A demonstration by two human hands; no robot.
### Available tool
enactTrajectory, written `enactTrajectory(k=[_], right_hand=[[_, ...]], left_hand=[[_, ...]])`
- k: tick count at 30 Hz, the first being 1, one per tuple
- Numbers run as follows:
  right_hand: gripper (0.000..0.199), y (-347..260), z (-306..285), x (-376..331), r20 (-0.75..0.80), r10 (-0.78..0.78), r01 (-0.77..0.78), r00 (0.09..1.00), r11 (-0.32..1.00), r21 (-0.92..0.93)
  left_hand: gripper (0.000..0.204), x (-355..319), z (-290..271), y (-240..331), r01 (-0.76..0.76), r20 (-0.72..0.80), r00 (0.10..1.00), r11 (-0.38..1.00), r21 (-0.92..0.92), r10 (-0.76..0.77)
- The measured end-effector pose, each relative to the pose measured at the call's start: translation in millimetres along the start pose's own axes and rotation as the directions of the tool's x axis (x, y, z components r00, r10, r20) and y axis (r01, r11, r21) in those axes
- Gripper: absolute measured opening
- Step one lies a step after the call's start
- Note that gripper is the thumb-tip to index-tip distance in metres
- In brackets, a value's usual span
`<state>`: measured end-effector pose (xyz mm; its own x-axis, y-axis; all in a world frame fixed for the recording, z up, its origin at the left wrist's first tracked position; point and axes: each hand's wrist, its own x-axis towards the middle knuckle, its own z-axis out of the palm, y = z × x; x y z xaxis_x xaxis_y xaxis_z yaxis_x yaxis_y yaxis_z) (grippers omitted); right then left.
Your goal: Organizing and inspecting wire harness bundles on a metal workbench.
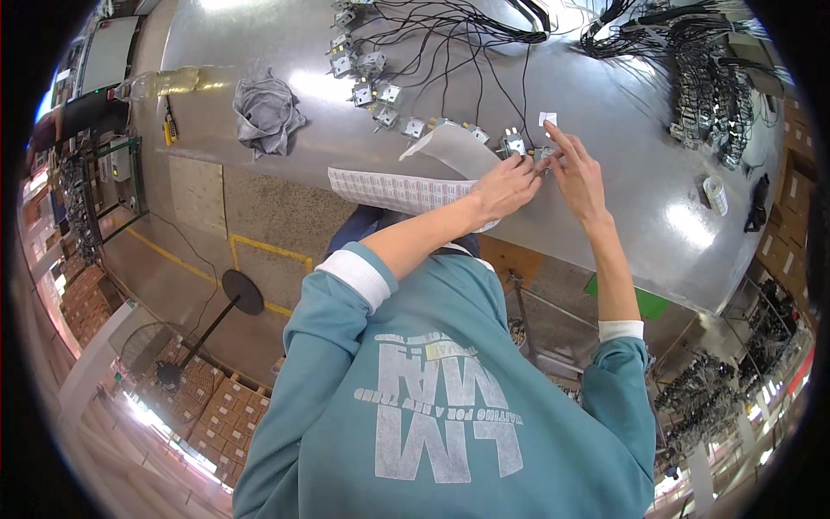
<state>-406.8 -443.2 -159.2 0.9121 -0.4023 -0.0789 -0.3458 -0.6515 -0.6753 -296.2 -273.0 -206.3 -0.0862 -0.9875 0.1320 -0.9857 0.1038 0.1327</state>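
Observation:
My left hand is closed, its fingertips at the near end of a small metal unit with prongs. A thin black cable runs down to this spot. My right hand is just to its right, with a small white label at the tip of its outstretched index finger. Its thumb is near a small shiny piece between the hands, too small to name. Under my left forearm lies a curling sheet of printed labels, with a pale backing strip looping beyond it.
Several similar metal units lie in a curved row, their black cables bundled at the back. Another heap of cabled parts is at right, near a white roll. A grey cloth, bottle and yellow-handled tool lie left.

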Motion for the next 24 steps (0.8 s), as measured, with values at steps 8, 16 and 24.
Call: enactTrajectory(k=[8, 16, 24], right_hand=[[0.077, 26.0, 15.0, -3.7, -0.167, 0.094, -0.02, 0.981, 0.918, 0.396], [0.098, 55.2, 28.7, -10.8, -0.385, 0.296, -0.175, 0.874, 0.931, 0.32], [0.104, 9.4, 32.7, -23.0, -0.335, 0.448, -0.238, 0.829, 0.824, 0.514]], left_hand=[[0.028, 8.4, -8.4, 6.0, 0.034, 0.113, 0.993, 0.998, -0.051, -0.028], [0.032, 13.3, 0.9, 7.0, 0.052, 0.116, 0.993, 0.99, -0.129, -0.037], [0.029, 2.5, -18.1, -8.0, -0.01, 0.126, 0.991, 0.984, -0.178, 0.033]])
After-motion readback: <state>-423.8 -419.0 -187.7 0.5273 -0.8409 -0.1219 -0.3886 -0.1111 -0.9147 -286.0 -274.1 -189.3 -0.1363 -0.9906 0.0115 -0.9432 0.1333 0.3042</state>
